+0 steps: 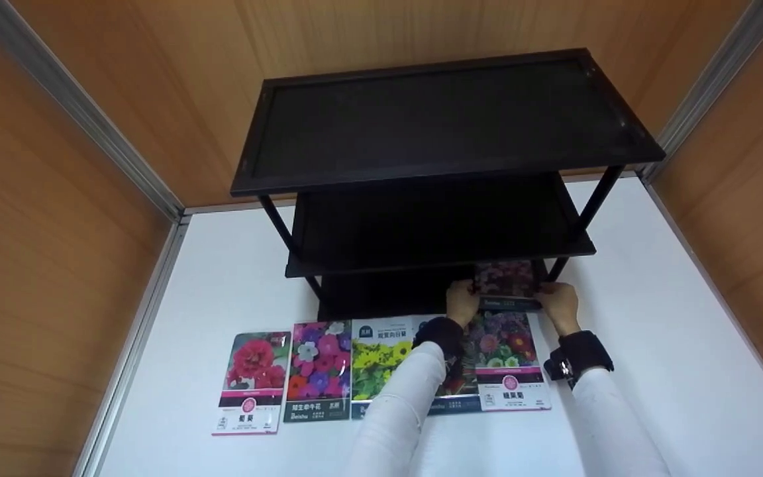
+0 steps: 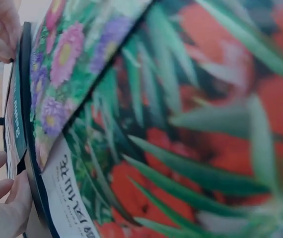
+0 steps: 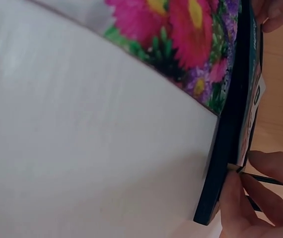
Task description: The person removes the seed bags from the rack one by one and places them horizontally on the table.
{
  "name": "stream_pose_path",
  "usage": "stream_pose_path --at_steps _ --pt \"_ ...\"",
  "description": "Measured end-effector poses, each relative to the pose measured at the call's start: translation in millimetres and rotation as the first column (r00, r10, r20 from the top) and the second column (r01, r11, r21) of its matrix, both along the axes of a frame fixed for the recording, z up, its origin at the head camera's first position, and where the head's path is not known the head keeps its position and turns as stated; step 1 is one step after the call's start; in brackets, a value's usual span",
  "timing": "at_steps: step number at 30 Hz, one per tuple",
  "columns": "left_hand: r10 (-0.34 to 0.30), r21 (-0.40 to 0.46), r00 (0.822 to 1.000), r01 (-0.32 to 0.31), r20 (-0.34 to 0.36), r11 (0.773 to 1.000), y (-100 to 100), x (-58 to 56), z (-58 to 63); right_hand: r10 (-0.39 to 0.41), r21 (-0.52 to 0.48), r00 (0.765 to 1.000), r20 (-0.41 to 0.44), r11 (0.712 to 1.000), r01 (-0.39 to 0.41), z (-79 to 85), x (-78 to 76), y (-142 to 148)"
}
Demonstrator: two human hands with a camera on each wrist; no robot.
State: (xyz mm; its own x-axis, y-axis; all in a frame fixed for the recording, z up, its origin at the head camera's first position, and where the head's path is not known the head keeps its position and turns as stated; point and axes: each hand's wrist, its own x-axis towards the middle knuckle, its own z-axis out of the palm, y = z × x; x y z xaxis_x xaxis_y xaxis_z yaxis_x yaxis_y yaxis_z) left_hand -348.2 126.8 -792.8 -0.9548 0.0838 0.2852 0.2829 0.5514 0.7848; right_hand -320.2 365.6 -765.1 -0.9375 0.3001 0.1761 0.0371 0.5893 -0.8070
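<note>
On the right part of the rack's lowest shelf (image 1: 381,295) lies a seed packet (image 1: 506,281) with pink flowers and a dark green lower band. My left hand (image 1: 462,303) pinches its left edge, and my right hand (image 1: 559,307) grips the opposite edge. Seen from the left wrist, the left hand (image 2: 5,198) has bent fingers and thumb at the packet (image 2: 16,116). In the right wrist view, thumb and fingers of the right hand (image 3: 260,203) meet at the packet's edge (image 3: 250,114). The shelf above partly shades the packet, and its far end is hidden.
A black three-tier rack (image 1: 448,122) stands against the wooden back wall (image 1: 421,33). Before it, several flower seed packets lie in a row on the white table (image 1: 222,265), from a hollyhock-like red one (image 1: 252,381) to a mixed daisy one (image 1: 508,361) below my hands.
</note>
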Motion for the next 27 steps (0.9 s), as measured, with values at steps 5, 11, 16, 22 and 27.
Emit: stream_pose_path --at_steps 5,11,16,22,27 --pt "0.017 0.017 1.000 -0.017 0.004 1.000 1.0 9.1 19.9 0.014 0.011 0.999 0.032 1.000 -0.015 -75.7 -34.7 36.8" --pt "0.025 0.038 0.999 -0.026 0.022 0.999 4.7 14.6 35.8 0.068 -0.066 0.997 0.035 0.996 -0.066 60.9 25.6 -26.4" --pt "0.013 0.084 0.990 -0.025 0.144 0.996 0.8 17.9 42.0 0.100 -0.140 0.993 0.063 0.986 -0.091 92.5 35.2 -39.9" --pt "0.009 0.192 0.960 -0.064 0.279 0.979 -10.8 28.3 67.0 0.070 -0.127 0.993 0.092 0.990 -0.058 5.4 -6.9 -5.7" --pt "0.030 0.241 0.933 -0.124 0.358 0.963 -12.6 33.1 79.6 0.150 -0.405 0.988 0.045 0.907 -0.120 -1.0 -6.2 0.5"
